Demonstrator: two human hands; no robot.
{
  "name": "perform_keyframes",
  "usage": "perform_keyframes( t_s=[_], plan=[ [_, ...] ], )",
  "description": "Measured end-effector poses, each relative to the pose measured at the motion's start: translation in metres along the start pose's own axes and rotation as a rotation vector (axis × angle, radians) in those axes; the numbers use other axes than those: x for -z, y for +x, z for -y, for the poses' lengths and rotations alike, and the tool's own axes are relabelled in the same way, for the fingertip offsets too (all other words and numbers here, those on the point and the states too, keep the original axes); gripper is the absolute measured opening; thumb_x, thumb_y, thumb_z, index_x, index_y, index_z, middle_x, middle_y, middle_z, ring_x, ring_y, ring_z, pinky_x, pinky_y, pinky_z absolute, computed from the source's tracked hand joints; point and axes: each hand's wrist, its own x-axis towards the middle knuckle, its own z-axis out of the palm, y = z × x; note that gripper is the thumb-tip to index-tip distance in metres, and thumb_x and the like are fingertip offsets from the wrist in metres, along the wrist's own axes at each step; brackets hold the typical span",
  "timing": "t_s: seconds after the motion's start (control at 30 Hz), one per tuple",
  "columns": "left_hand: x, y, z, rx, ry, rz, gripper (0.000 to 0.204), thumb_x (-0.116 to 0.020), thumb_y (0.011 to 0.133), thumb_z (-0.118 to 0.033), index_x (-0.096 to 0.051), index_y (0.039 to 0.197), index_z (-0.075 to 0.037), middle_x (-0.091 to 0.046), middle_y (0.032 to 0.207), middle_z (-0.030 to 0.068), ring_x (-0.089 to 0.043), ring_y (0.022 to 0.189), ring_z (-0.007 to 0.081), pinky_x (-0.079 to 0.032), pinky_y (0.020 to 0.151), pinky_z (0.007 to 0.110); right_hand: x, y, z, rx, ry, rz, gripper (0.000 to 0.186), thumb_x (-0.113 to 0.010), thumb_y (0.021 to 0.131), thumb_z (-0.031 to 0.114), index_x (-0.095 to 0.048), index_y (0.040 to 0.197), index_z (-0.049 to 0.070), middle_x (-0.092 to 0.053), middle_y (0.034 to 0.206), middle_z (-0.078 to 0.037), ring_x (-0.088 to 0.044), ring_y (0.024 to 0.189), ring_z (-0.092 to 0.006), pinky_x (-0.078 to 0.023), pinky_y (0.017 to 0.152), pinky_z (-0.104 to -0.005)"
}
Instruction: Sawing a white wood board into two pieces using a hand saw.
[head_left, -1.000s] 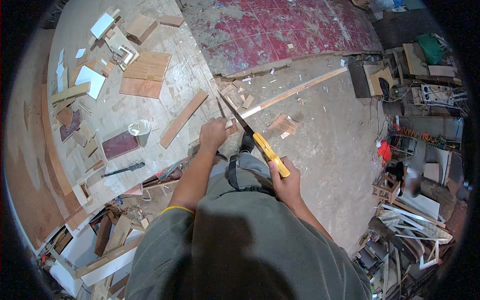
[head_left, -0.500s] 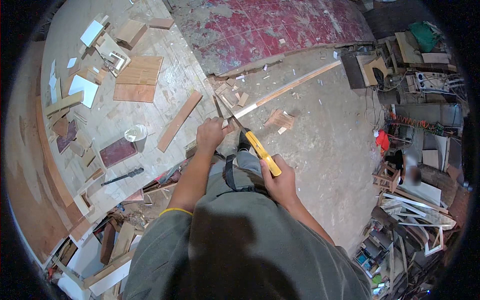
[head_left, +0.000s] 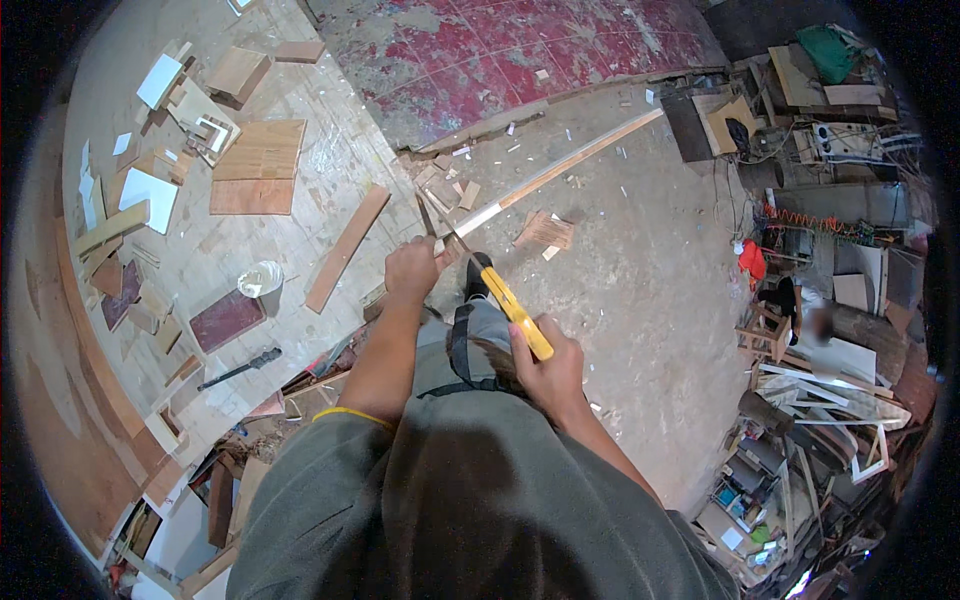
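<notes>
My right hand point(head_left: 552, 368) is closed around the yellow handle of a handsaw point(head_left: 512, 308). The saw's dark blade points away from me to the upper left and crosses a long narrow wooden strip point(head_left: 565, 168) near its close end. Just left of the blade, my left hand point(head_left: 412, 268) is closed on that end of the strip, at the edge of the worktable point(head_left: 340, 140). From there the strip slants out over the floor toward the upper right, part white and part bare wood. How deep the blade sits in the wood is too small to tell.
On the worktable lie a brown board point(head_left: 347, 248), a white tub point(head_left: 261, 279), a dark red panel point(head_left: 227, 320), a black tool point(head_left: 240, 368) and square boards point(head_left: 258, 167). Offcuts point(head_left: 545, 231) litter the floor. Another person point(head_left: 812, 318) is at the right among stacked frames.
The whole view has shifted slightly, so the table and floor appear further left. My right hand and the saw have drawn back a little toward me; the left hand keeps its hold.
</notes>
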Motion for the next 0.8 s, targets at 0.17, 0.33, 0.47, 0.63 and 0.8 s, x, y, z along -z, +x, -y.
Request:
perform_keyframes(
  t_s=[0.17,0.33,0.47,0.63,0.8],
  plan=[
    [-0.005,-0.002,0.0,0.02,-0.009,-0.008,0.051,-0.061,0.089,-0.057,-0.071,0.095,-0.007,-0.071,0.095,0.015,-0.071,0.086,0.0358,-0.056,0.073,0.049,0.021,-0.028,-0.002,-0.067,0.092,-0.012,0.029,-0.072,0.092,0.023,-0.056,0.077,0.004,-0.058,0.059,-0.019,-0.062,0.054,-0.039,-0.047,0.05,-0.0426],
    [-0.002,-0.003,0.001,0.0,-0.019,0.006,0.055,-0.058,0.091,-0.06,-0.071,0.101,-0.007,-0.071,0.094,0.014,-0.071,0.086,0.0341,-0.057,0.071,0.048,0.048,-0.054,-0.004,-0.214,0.155,0.022,0.028,-0.073,0.092,0.02,-0.055,0.077,0.003,-0.058,0.06,-0.017,-0.061,0.052,-0.0298,-0.045,0.051,-0.0368],
    [0.0,0.003,0.0,-0.024,0.021,0.026,0.059,-0.054,0.092,-0.062,-0.07,0.106,-0.007,-0.072,0.095,0.0133,-0.072,0.087,0.0322,-0.058,0.07,0.047,0.06,-0.059,0.004,-0.162,0.142,0.014,0.026,-0.072,0.093,0.017,-0.057,0.079,0.001,-0.057,0.06,-0.015,-0.058,0.052,-0.0197,-0.044,0.052,-0.0332],
    [0.002,-0.002,-0.001,-0.004,0.037,0.024,0.057,-0.054,0.093,-0.061,-0.071,0.104,-0.007,-0.071,0.096,0.0128,-0.071,0.088,0.032,-0.058,0.071,0.047,0.076,-0.053,0.004,-0.126,0.251,-0.044,0.022,-0.071,0.094,0.015,-0.059,0.082,0.001,-0.057,0.062,-0.006,-0.052,0.056,-0.0094,-0.042,0.052,-0.0289],
    [0.003,-0.003,-0.002,-0.003,0.04,0.012,0.054,-0.056,0.093,-0.059,-0.071,0.1,-0.007,-0.07,0.096,0.0122,-0.071,0.088,0.0317,-0.058,0.072,0.047,0.062,-0.027,0.014,-0.077,0.236,-0.082,0.022,-0.071,0.095,0.015,-0.059,0.083,0.001,-0.056,0.061,-0.004,-0.051,0.057,-0.0077,-0.041,0.052,-0.0279]
  ],
)
